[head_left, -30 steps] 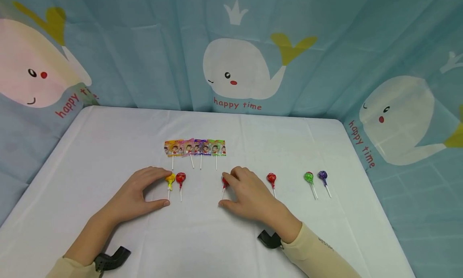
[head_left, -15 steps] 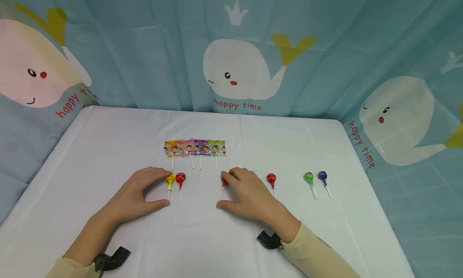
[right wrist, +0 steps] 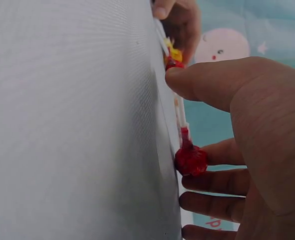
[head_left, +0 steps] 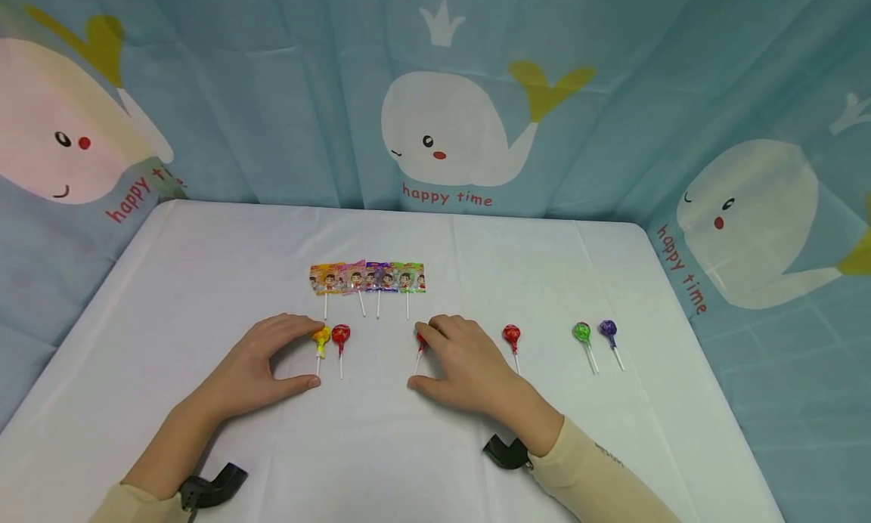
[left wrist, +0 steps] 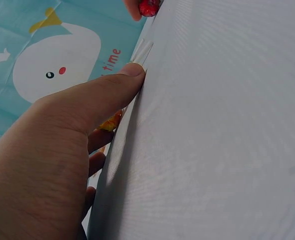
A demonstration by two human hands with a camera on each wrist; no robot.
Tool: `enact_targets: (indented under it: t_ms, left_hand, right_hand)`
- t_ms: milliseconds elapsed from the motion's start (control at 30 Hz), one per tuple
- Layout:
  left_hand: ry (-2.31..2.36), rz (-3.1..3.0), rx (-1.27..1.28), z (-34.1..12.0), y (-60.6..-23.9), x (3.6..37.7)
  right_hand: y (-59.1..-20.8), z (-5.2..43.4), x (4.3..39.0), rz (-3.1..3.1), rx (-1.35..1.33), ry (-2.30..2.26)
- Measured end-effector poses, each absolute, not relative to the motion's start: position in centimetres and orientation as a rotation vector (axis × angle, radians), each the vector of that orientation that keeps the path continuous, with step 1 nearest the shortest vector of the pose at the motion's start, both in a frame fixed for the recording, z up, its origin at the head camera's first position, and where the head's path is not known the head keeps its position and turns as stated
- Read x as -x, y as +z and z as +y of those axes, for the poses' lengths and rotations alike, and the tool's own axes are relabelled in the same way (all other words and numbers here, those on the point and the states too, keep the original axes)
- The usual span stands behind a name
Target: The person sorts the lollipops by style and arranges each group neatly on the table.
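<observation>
My left hand [head_left: 255,364] rests on the white table with its index fingertip at the head of a yellow lollipop [head_left: 320,337] and its thumb by the stick's lower end. A red lollipop [head_left: 341,334] lies just right of the yellow one. Further right, my right hand [head_left: 469,366] touches the head of another red lollipop [head_left: 421,343] with its index finger; the thumb is near the stick's end. In the right wrist view this red lollipop [right wrist: 191,160] lies against the fingers, stick pointing toward the thumb. Part of its head is hidden in the head view.
Behind the hands lies a row of flat-wrapped lollipops, orange [head_left: 330,279], pink [head_left: 354,276], purple [head_left: 381,277] and green [head_left: 410,278]. Right of my right hand are a red lollipop [head_left: 512,335], a green one [head_left: 581,332] and a purple one [head_left: 609,329]. A whale-print curtain [head_left: 327,92] surrounds the table.
The red lollipop at my right hand has shifted a little, its stick swinging slightly left and then partly back. My right thumb moved slightly left. The left hand has kept its place.
</observation>
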State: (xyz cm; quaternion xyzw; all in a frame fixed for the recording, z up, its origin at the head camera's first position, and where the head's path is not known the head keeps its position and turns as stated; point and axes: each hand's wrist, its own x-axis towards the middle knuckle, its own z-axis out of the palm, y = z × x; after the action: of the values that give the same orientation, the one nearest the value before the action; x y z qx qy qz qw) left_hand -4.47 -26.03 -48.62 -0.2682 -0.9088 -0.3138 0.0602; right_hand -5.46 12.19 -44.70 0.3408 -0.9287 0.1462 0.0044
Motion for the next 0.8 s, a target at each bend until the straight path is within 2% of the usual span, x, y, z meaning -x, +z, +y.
enact_targets:
  t_ms: [800]
  left_hand:
    - [-0.950, -2.754, 0.809, -26.13, -48.76, 4.53]
  right_hand:
    - [-44.30, 12.43, 5.78, -2.896, -1.054, 0.537]
